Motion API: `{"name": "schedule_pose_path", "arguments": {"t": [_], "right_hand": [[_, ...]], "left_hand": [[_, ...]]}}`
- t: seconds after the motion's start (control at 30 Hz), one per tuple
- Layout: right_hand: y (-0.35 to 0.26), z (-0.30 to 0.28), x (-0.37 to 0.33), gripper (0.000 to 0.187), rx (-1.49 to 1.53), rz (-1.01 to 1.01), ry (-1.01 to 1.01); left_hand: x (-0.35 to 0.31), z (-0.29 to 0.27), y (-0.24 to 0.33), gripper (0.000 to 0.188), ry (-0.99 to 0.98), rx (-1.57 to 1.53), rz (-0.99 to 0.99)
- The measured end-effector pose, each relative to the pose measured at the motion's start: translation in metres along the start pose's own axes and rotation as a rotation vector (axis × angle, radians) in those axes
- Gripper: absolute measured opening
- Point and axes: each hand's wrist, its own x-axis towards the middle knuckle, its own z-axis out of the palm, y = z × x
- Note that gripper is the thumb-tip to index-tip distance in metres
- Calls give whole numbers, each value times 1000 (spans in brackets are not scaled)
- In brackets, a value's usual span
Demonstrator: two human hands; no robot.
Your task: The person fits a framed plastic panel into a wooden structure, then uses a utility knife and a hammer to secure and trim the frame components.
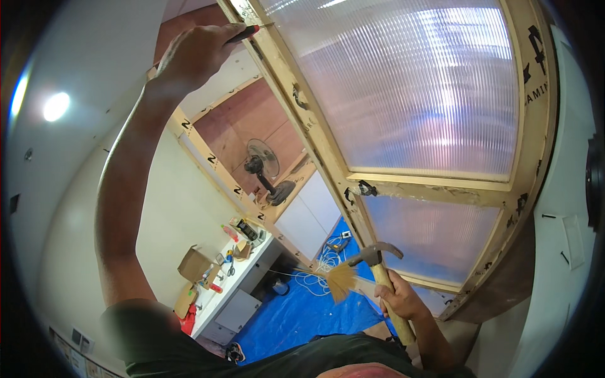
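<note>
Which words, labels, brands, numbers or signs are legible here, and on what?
Listing places only, wording not copied:
Panel's wooden frame: large black printed lettering, upper right, partly legible; other black marks are torn or smudged.
Wooden opening frame near the table fan: repeated black printed marks.
Black container on the white counter: label too small.
Wall sheets, bottom left: too small.

ribbed panel (403,94) is filling the wooden frame (322,138), so nothing's passing through; open air's sitting left of the frame; left hand (201,55) is crowding its upper left edge, hammer (382,272) is blocking its lower left
</note>
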Motion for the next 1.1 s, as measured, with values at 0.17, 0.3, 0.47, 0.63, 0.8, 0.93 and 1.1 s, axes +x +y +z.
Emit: {"name": "schedule_pose_path", "arguments": {"t": [0.17,0.3,0.47,0.63,0.8,0.93,1.1], "right_hand": [[-56,7,9,50,43,-218,34],[-125,18,25,50,-105,-515,202],[-210,31,59,47,-214,-857,373],[-282,34,105,41,-314,-1097,446],[-331,30,147,37,-242,-1099,402],[-350,34,170,36,-318,-1089,444],[-360,39,185,37,-322,-1149,458]], "left_hand": [[2,6,-4,35,2,-43,0],[-3,15,-21,33,94,-38,143],[1,2,-2,31,-46,37,44],[12,-12,9,32,-127,71,2],[7,-8,10,32,-31,76,84],[5,0,10,32,-98,71,-44],[3,0,6,31,-57,72,4]]}}
